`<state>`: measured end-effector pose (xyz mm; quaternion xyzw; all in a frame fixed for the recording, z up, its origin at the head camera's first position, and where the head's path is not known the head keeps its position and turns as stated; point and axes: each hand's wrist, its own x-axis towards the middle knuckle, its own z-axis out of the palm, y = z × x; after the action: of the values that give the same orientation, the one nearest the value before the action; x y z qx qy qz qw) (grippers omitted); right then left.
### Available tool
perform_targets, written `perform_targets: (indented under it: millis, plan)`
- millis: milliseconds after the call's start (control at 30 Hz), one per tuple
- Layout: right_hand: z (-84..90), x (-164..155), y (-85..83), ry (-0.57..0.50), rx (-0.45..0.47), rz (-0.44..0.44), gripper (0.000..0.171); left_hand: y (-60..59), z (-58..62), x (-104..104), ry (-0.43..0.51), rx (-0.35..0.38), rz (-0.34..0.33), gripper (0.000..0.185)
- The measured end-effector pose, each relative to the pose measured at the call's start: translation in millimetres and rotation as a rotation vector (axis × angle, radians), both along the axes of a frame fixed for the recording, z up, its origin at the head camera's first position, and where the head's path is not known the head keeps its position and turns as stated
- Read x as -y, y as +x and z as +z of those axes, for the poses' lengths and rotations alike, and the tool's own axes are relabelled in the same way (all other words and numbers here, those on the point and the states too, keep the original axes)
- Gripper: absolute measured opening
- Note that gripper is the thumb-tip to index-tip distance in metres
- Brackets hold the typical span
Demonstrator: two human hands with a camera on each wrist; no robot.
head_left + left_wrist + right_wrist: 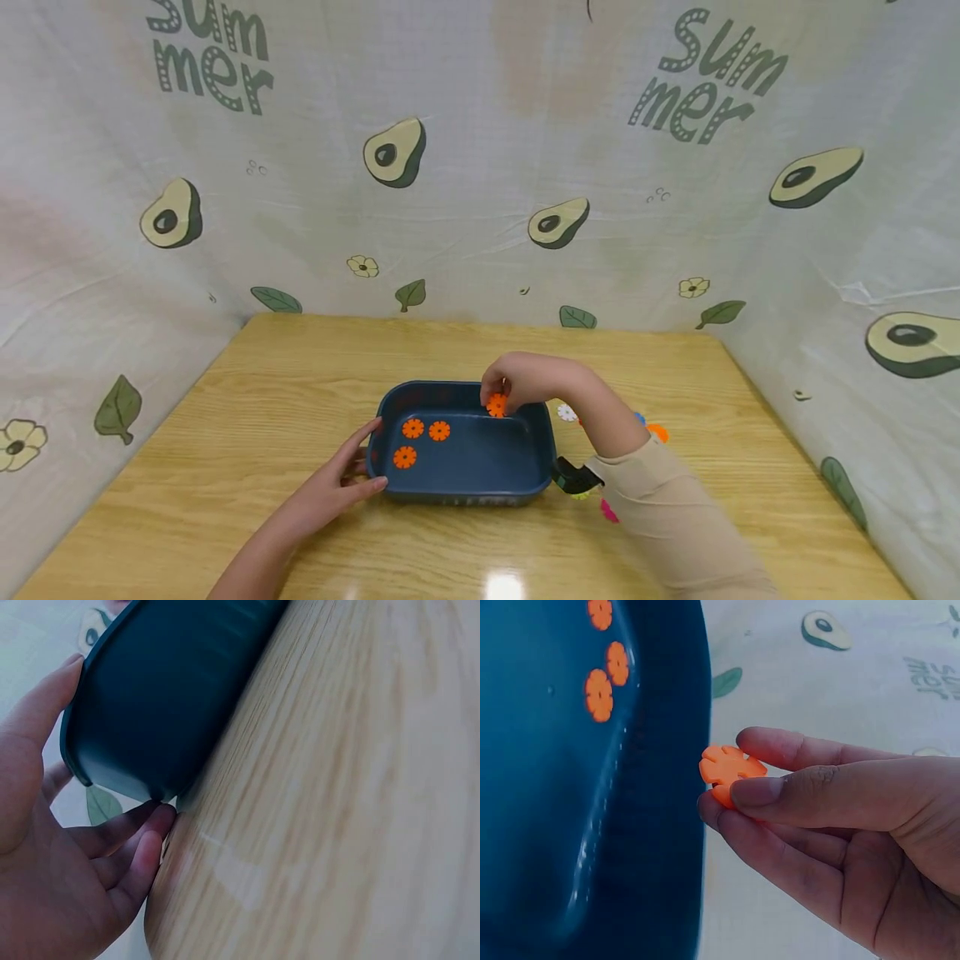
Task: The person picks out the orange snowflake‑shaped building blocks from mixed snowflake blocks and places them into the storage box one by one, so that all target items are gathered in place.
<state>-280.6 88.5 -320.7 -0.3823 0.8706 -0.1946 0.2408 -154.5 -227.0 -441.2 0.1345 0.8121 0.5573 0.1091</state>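
Observation:
A dark blue tray (480, 475) sits on the table with three orange snowflake discs (412, 428) on its left floor. My left hand (330, 493) holds the tray's left end, thumb at the near corner and a finger on the rim; in the left wrist view its other fingers curl low beside the tray wall (135, 727). Over the far right part of the tray, my right hand (531, 379) pinches another orange snowflake disc (731, 766) between thumb and fingers. That disc appears at the tray's rim in the right wrist view.
Right of the tray, partly behind my right forearm, lie a white disc (567, 413), an orange one (657, 432), a pink one (609, 511) and bits of other colours. A patterned cloth (465, 250) encloses the wooden table (322, 358) at the back and sides.

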Motion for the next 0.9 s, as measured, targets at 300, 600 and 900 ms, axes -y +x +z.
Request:
perform_targets:
  millis: [300, 600, 900]
  plan:
    - [-4.3, 21, -7.1, -0.007, 0.012, 0.064, 0.035, -0.3, -0.2, 0, 0.003, -0.001, -0.002, 0.079]
    - [-10.3, 37, -16.0, -0.024, 0.05, 0.103, 0.034, -0.6, 1.5, 0, -0.003, 0.0, 0.002, 0.079]
    - [-25.5, 52, -22.6, -0.048, 0.083, 0.136, 0.035, -1.0, -1.5, 0, -0.002, 0.009, -0.001, 0.079]
